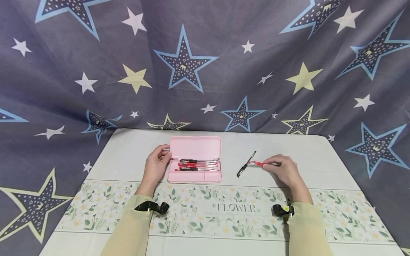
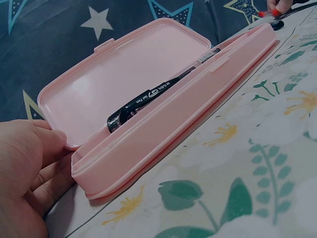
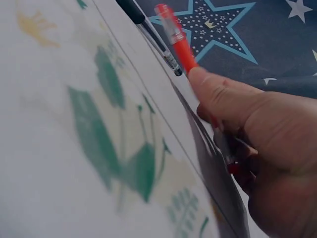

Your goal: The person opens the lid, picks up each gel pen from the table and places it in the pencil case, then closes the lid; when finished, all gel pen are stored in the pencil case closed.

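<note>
A pink pencil case [image 1: 195, 180] lies open on the table, its lid [image 2: 130, 69] raised at the back. Several black and red gel pens [image 1: 196, 164] are inside it. My left hand [image 1: 157, 164] grips the case at its left end, thumb on the lid's lower corner and fingers curled beside it. Over to the right, my right hand [image 1: 285, 170] pinches a red gel pen [image 3: 184, 53] between thumb and fingers, its red cap end pointing out to the left. A black gel pen [image 1: 244, 168] lies slantwise on the table close to that cap end.
The white table [image 1: 134, 142] carries a floral band with the word FLOWER [image 1: 237, 207] across its front part. Behind the table's far edge hangs a dark curtain [image 1: 230, 78] patterned with stars. Black wrist cameras [image 1: 152, 207] sit on both cuffs.
</note>
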Motion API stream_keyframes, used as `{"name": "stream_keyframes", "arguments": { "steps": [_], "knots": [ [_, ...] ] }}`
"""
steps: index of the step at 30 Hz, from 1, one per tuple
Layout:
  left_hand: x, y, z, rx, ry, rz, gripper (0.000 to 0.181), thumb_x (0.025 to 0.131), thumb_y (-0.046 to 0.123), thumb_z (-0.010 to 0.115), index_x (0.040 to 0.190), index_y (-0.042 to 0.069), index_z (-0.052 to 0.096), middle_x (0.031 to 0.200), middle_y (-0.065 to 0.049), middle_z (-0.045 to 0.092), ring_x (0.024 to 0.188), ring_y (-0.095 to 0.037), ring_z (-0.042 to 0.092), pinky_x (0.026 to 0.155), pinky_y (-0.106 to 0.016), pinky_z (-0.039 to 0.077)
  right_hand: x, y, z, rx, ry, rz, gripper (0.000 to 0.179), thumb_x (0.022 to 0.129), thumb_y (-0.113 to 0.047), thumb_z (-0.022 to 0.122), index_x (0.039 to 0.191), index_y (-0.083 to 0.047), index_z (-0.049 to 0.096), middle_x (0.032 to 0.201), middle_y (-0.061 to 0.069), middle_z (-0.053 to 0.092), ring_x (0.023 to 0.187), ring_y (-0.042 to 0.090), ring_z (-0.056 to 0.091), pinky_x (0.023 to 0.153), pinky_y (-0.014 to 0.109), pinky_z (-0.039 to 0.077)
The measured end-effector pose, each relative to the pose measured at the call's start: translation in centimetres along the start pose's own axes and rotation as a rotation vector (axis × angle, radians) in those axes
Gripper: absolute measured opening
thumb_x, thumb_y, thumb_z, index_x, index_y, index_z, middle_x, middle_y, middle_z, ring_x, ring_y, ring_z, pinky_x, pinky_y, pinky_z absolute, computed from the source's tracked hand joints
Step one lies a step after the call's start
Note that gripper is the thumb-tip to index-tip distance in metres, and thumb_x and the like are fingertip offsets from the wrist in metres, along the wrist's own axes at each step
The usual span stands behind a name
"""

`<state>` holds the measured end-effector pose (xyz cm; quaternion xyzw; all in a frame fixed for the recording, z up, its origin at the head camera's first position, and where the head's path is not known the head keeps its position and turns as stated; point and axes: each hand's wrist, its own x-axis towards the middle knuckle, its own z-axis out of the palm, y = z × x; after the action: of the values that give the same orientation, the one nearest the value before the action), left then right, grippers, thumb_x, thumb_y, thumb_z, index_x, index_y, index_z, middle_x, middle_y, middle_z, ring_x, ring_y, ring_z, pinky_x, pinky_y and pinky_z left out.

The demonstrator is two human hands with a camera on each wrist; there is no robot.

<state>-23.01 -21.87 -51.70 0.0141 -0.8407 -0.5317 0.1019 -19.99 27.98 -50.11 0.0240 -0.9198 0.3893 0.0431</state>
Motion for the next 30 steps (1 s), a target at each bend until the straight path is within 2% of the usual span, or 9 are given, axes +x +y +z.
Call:
{"name": "stream_keyframes", "arguments": {
  "steps": [4,8,11,14,15,18,21,25,30],
  "knots": [
    [0.0,0.0,0.0,0.001,-0.001,-0.003,0.031,0.110,0.010,0.069,0.142,0.011,0.069,0.114,-0.012,0.078,0.100,-0.023,0.074,0.081,-0.016,0.054,0.0,-0.3,0.3,0.097,0.004,0.031,0.022,0.099,-0.034,0.086,0.111,-0.016,0.088,0.114,0.004,0.080,0.112,0.026,0.070,0.106,0.044,0.050],
    [-0.1,0.1,0.0,0.004,0.000,-0.006,0.031,0.110,0.010,0.069,0.142,0.011,0.069,0.114,-0.012,0.078,0.099,-0.023,0.074,0.080,-0.017,0.054,0.3,-0.7,0.8,0.169,0.016,0.023,0.026,0.100,-0.036,0.086,0.113,-0.015,0.088,0.110,0.000,0.081,0.102,0.016,0.071,0.089,0.025,0.054],
    [-0.1,0.1,-0.1,0.005,-0.002,-0.007,0.031,0.111,0.010,0.069,0.142,0.011,0.069,0.115,-0.012,0.078,0.099,-0.023,0.074,0.081,-0.017,0.054,0.4,-1.2,1.3,0.208,0.025,0.026,0.027,0.100,-0.037,0.085,0.114,-0.014,0.088,0.106,-0.001,0.082,0.083,0.015,0.070,0.074,0.023,0.054],
    [-0.1,0.2,-0.1,0.005,-0.004,-0.006,0.031,0.111,0.011,0.069,0.142,0.011,0.069,0.115,-0.013,0.078,0.099,-0.023,0.075,0.081,-0.016,0.054,0.5,-1.8,1.8,0.247,0.033,0.030,0.027,0.102,-0.035,0.083,0.115,-0.012,0.087,0.101,0.004,0.080,0.066,0.019,0.064,0.061,0.026,0.052],
    [-0.1,0.2,-0.1,0.004,-0.005,-0.006,0.031,0.111,0.011,0.069,0.142,0.011,0.069,0.115,-0.013,0.078,0.099,-0.023,0.075,0.081,-0.016,0.054,0.5,-2.0,2.0,0.252,0.032,0.023,0.027,0.103,-0.034,0.082,0.116,-0.010,0.086,0.101,0.007,0.080,0.065,0.020,0.063,0.059,0.026,0.051],
    [-0.1,0.2,-0.1,0.001,-0.004,-0.006,0.031,0.111,0.011,0.069,0.141,0.011,0.069,0.115,-0.013,0.078,0.100,-0.023,0.075,0.081,-0.016,0.054,0.6,-2.6,2.4,0.249,0.033,-0.007,0.027,0.106,-0.031,0.078,0.120,-0.008,0.084,0.103,0.012,0.079,0.067,0.023,0.062,0.061,0.026,0.050],
    [-0.1,0.2,0.0,-0.007,-0.003,-0.010,0.031,0.111,0.011,0.069,0.141,0.011,0.069,0.115,-0.013,0.078,0.100,-0.023,0.074,0.081,-0.016,0.054,0.7,-3.1,2.8,0.227,0.016,-0.055,0.028,0.109,-0.030,0.074,0.126,-0.009,0.082,0.114,0.011,0.080,0.088,0.020,0.069,0.077,0.023,0.051],
    [-0.1,0.2,0.0,-0.012,-0.005,-0.015,0.030,0.111,0.010,0.069,0.141,0.011,0.069,0.115,-0.013,0.078,0.100,-0.024,0.074,0.082,-0.017,0.055,0.7,-3.8,3.2,0.240,-0.028,-0.096,0.027,0.110,-0.025,0.072,0.132,-0.011,0.080,0.126,0.009,0.079,0.113,0.019,0.068,0.092,0.021,0.050],
    [-0.1,0.2,0.0,-0.005,-0.001,-0.013,0.031,0.110,0.011,0.070,0.141,0.011,0.069,0.115,-0.013,0.078,0.101,-0.024,0.074,0.083,-0.019,0.055,0.9,-4.9,3.8,0.284,-0.056,-0.115,0.026,0.110,-0.018,0.073,0.133,-0.009,0.079,0.120,0.011,0.079,0.100,0.020,0.068,0.086,0.022,0.052]
  ]
}}
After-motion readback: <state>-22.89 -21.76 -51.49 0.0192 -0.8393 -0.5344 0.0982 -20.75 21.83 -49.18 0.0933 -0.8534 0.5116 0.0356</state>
